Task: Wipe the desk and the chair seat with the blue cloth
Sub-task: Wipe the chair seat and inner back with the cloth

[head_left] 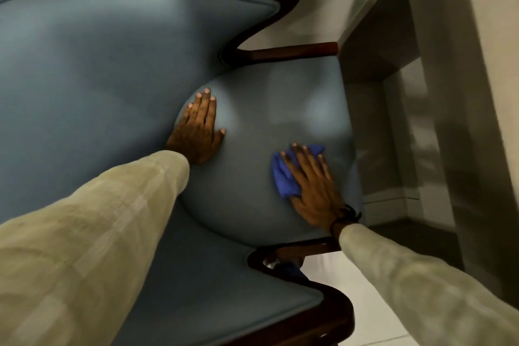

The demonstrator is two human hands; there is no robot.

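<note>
We are looking straight down over the chair back (84, 64), a broad blue padded panel edged in dark wood, filling the left of the view. Our left sleeve (92, 219), pale and loose, is crossing over that back, and our left hand (198, 132) is lying flat, palm down, on the near-left part of the chair seat (252, 109), right where the seat is meeting the back. Its fingers (206, 101) are lying straight and close together with the thumb spread to the side, holding nothing.

Further right, our right hand (314, 185) is pressing the blue cloth (283, 177) flat against the seat, toward its right edge. Those fingers are slightly spread on top of the cloth, which is bunching out from under them on the left and beyond the fingertips. A dark band (346, 216) is circling that wrist.

Two dark wooden armrests (295, 52) are flanking the seat above and below. At the far right, a grey desk (455, 92) is standing just beside the chair, over a pale tiled floor (351, 275).
</note>
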